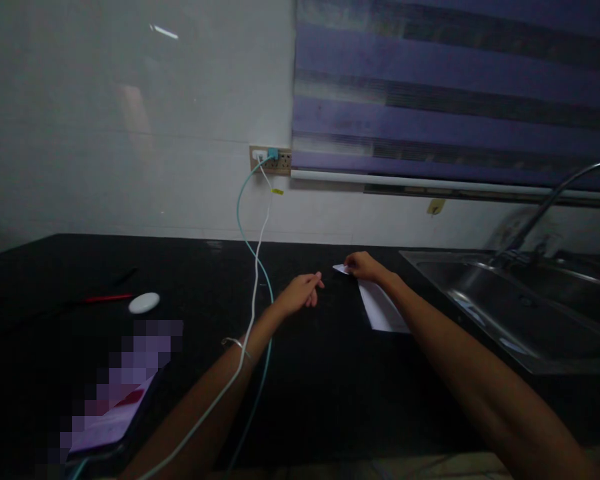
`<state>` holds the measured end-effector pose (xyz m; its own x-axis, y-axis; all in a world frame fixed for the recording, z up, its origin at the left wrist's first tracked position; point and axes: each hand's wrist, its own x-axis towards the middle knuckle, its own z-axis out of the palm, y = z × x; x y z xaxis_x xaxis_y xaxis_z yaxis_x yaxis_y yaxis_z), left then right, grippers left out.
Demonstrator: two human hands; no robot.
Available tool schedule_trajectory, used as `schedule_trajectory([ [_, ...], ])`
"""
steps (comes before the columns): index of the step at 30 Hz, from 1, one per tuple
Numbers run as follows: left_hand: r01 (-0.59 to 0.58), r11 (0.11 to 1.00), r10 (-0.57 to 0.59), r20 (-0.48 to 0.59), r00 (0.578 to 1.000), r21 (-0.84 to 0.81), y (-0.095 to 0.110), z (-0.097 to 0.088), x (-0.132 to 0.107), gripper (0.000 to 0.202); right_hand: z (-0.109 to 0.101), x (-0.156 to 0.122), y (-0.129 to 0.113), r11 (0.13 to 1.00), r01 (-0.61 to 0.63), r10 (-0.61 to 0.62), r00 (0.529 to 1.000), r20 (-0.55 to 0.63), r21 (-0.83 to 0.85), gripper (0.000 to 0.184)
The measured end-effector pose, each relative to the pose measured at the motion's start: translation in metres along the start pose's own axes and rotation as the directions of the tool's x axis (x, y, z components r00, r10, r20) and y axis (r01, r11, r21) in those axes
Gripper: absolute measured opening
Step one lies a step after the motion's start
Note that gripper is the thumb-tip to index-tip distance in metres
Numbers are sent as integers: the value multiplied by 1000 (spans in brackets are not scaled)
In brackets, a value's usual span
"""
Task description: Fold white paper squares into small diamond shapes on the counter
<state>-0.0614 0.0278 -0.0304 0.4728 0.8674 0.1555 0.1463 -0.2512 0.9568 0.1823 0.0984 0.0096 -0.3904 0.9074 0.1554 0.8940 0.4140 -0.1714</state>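
Observation:
My right hand [363, 265] is closed on a small white piece of paper [341, 269], pinched by the fingertips near the back of the dark counter. Below that hand, a larger white sheet of paper [380, 310] lies partly hidden under my right forearm; whether the two are one piece I cannot tell. To the left, my left hand [301, 294] hovers over or rests on the counter, holding nothing, its fingers loosely bent and apart. A white cable [255, 293] and a light-blue cable [269, 353] run by my left forearm, which wears a thin bracelet [237, 343].
A metal sink [510, 313] with a faucet [555, 200] is set into the counter [320, 387] at right. At left lie a white oval object [144, 303], a red pen-like stick [109, 298] and a lit, partly blurred screen [105, 427]. Both cables plug into a wall socket [285, 161].

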Motion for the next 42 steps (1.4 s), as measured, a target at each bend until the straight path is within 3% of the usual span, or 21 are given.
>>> schedule_trajectory([
  [18, -39, 999, 37, 68, 997, 27, 1, -4, -4, 43, -18, -1, -4, 998, 34, -37, 998, 54, 44, 16],
  [23, -57, 997, 53, 75, 996, 44, -1, -5, -3, 44, -34, -6, -2, 1000, 2, -2, 996, -92, 0, 13],
  [25, -47, 997, 42, 82, 996, 61, -1, -5, -2, 43, -41, -14, -2, 996, -71, 64, 990, -125, -48, 15],
  [30, -66, 993, 57, 99, 993, 93, -1, -6, -3, 41, -32, -58, -11, 944, -299, 307, 951, 40, -137, 31],
  [33, -66, 993, 57, 92, 994, 100, -1, -6, -3, 41, -11, -90, -25, 928, -319, 329, 944, 25, -192, 52],
  [36, -67, 991, 57, 86, 995, 113, 0, -5, -3, 41, 5, -118, -41, 920, -334, 342, 940, 6, -204, 57],
  [42, -70, 991, 60, 92, 994, 118, -1, -5, -1, 39, -3, -152, -63, 943, -290, 301, 952, 50, -166, 48],
])
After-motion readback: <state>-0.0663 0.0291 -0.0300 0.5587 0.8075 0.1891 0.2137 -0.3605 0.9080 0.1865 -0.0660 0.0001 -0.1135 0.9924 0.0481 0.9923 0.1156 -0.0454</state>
